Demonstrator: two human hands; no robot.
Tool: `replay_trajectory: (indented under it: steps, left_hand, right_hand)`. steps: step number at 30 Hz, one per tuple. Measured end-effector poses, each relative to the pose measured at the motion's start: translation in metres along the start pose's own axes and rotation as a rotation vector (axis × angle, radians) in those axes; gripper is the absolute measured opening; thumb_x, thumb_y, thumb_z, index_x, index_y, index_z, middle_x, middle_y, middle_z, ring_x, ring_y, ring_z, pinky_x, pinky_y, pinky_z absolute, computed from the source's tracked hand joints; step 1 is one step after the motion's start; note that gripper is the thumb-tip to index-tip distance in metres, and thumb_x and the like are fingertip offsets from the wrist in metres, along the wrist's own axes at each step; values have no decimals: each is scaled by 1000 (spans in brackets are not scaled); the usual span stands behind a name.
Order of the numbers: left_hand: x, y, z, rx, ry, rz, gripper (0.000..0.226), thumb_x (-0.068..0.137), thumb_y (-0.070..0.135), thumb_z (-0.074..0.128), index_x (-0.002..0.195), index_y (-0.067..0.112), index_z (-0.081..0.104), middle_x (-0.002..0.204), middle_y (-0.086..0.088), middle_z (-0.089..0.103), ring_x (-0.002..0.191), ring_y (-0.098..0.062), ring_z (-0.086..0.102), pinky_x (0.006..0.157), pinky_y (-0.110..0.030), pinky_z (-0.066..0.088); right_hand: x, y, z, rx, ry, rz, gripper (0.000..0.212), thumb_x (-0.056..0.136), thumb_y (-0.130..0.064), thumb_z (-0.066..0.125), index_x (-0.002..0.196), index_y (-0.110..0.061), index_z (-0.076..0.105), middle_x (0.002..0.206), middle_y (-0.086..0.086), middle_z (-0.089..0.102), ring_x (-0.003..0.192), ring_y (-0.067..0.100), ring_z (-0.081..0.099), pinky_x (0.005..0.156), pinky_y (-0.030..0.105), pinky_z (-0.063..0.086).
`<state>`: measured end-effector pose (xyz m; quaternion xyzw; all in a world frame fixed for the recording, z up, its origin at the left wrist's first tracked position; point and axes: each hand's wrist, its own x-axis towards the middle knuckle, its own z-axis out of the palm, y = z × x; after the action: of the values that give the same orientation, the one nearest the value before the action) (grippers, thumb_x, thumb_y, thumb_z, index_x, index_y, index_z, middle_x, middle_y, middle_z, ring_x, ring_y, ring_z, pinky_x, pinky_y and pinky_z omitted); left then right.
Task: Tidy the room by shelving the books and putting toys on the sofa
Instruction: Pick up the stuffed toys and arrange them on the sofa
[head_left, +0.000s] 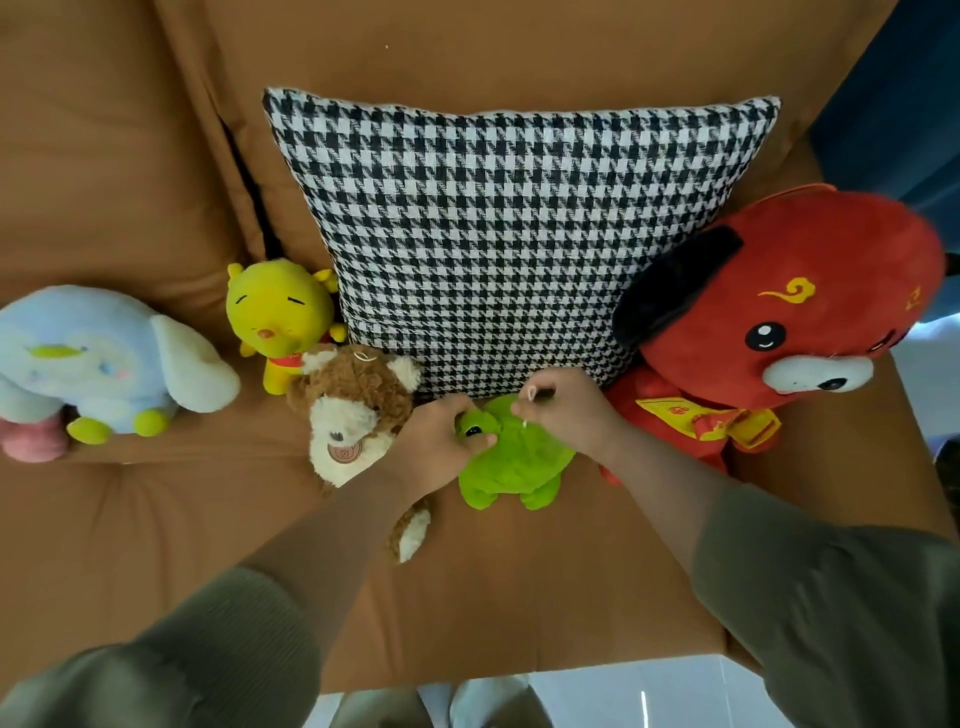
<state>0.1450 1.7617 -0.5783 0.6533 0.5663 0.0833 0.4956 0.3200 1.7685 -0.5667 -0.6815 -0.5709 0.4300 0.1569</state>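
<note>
Left hand: fingers curled round the near-left side of the green toy, thumb just below its black eye. Right hand: fingers bent and pinching the plush at the top right of the same toy. Both hands grip it; neither is free. Dark green sleeves are pushed up the forearms.

The green toy sits on the sofa seat, its base touching the cushion's lower edge, feet pointing toward the camera. It looks set down or nearly so. I cannot tell whether its weight is fully on the seat.

Handling, by judgement: small, soft, light, fleecy pile. It will squash under a grip and spring back. No risk of breakage or slipping. Best held by the body on both sides, as now; a pinch at the fabric alone would let it flop over.

Just left, touching the left wrist: brown toy, cream face, lying on its back. Behind that, yellow toy, upright against the cushion's corner. Far left, well apart: blue elephant. Right, leaning on the cushion: large red toy, black ear, white muzzle.

Checked cushion, black and white, stands against the sofa back. Pale floor shows at the bottom edge. No books or shelf in view.
</note>
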Motion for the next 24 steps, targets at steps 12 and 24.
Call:
replay_trajectory:
  steps: [12, 24]
  left_hand:
    - [29, 2, -12, -194, -244, -159, 48, 92, 35, 57, 135, 20, 40, 121, -7, 55, 105, -27, 62, 86, -43, 56]
    - [60, 10, 4, -243, -79, -156, 24, 85, 23, 70, 107, 20, 61, 106, -2, 68, 97, -21, 64, 87, -39, 54]
  right_hand:
    - [2, 35, -26, -107, -354, 58, 88, 67, -30, 84, 140, -28, 35, 130, -5, 47, 118, 13, 49, 97, 31, 47]
    - [36, 36, -30, 79, -248, 175, 47, 64, 2, 80, 102, -21, 64, 98, 2, 70, 93, 22, 66, 84, 39, 55]
